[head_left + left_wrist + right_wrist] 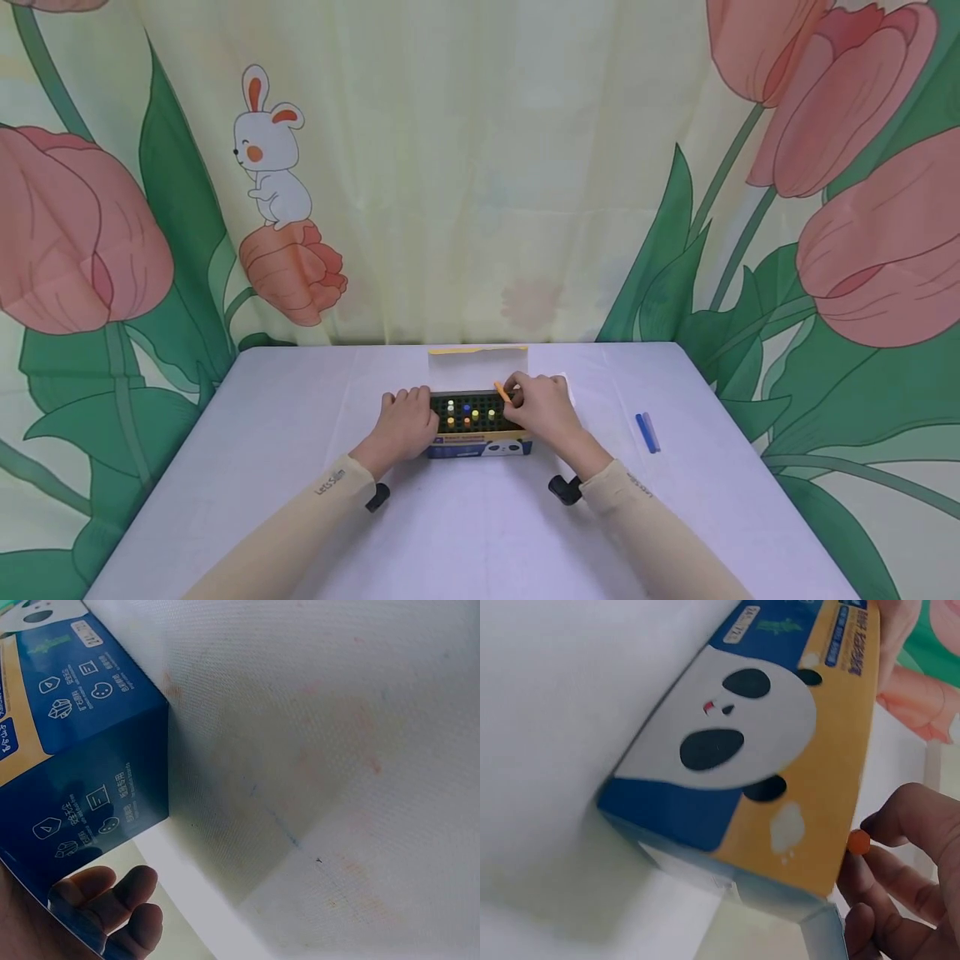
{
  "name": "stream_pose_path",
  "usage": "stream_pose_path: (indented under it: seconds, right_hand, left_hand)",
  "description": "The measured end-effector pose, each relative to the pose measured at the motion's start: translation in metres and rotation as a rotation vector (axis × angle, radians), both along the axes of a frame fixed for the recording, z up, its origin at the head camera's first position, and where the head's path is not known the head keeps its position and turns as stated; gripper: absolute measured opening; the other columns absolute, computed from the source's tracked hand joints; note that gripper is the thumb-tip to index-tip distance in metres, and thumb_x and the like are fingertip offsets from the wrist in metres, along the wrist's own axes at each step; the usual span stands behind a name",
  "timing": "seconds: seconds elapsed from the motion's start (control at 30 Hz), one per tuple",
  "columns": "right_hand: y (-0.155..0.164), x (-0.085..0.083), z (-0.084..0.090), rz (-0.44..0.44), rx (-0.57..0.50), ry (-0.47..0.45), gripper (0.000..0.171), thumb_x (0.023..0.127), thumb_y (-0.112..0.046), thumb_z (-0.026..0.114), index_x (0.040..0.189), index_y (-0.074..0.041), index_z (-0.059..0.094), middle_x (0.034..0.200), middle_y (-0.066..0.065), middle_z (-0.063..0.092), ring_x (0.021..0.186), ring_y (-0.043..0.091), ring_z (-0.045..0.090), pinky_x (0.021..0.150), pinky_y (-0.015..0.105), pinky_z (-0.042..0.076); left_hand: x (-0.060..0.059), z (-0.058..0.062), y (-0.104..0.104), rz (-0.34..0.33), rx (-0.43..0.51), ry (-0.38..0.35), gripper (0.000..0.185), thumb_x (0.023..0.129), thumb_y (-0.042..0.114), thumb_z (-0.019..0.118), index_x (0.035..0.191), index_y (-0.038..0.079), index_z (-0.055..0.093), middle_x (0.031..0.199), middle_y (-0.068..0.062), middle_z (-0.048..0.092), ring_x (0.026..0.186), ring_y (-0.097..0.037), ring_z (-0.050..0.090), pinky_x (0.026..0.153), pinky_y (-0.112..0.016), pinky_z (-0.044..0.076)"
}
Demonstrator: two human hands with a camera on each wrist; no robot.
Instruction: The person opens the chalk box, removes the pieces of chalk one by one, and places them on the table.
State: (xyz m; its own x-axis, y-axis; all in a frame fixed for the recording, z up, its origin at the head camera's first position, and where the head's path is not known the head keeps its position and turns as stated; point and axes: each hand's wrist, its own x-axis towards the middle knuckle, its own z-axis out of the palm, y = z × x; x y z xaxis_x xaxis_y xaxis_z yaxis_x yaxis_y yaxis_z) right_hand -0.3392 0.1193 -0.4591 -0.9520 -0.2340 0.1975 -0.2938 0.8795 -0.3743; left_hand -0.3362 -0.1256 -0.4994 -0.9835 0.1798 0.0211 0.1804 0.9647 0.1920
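Two sleeved forearms, lowest in the head view. Box point(480, 446), blue and yellow with panda face, mid-bench point(300, 417), lid raised. Left hand point(405, 421): grip wrapped round box's left end. Right hand point(542, 408): grip pinching orange stick point(502, 392), apparently a crayon, over box's right end. Two blue sticks point(648, 432) well right.

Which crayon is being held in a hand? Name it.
The orange crayon, pinched by the right hand over the box; the blue crayons lie loose on the table.
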Motion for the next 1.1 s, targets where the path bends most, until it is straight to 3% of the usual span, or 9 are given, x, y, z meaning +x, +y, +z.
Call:
stream_pose_path:
  seconds: [0.57,0.93,1.1]
  right_hand:
    - [0.021,-0.005,0.013,-0.079,-0.005,0.017,0.025,0.087,-0.019,0.077,0.111,-0.016,0.071,0.082,-0.003,0.076,0.091,0.025,0.069,0.105,0.055,0.034]
    - [0.044,-0.006,0.02,-0.112,-0.04,0.117,0.021,0.089,-0.015,0.072,0.109,-0.012,0.073,0.084,0.001,0.077,0.087,0.026,0.069,0.096,0.056,0.038]
    - [0.054,-0.007,0.021,-0.137,-0.065,0.11,0.022,0.089,-0.016,0.071,0.111,-0.012,0.073,0.088,0.003,0.078,0.089,0.028,0.068,0.095,0.054,0.04]
  left_hand:
    - [0.001,0.002,-0.001,-0.012,0.007,0.0,0.042,0.102,0.027,0.037,0.128,-0.002,0.053,0.105,-0.012,0.06,0.101,-0.03,0.053,0.105,-0.058,0.035]
    - [0.002,0.001,0.0,-0.007,0.02,-0.012,0.043,0.103,0.027,0.037,0.13,-0.003,0.053,0.108,-0.013,0.061,0.104,-0.031,0.054,0.108,-0.059,0.034]
    - [0.002,0.001,0.0,-0.013,0.024,0.001,0.042,0.103,0.027,0.037,0.128,-0.002,0.053,0.107,-0.013,0.061,0.102,-0.031,0.054,0.107,-0.059,0.034]
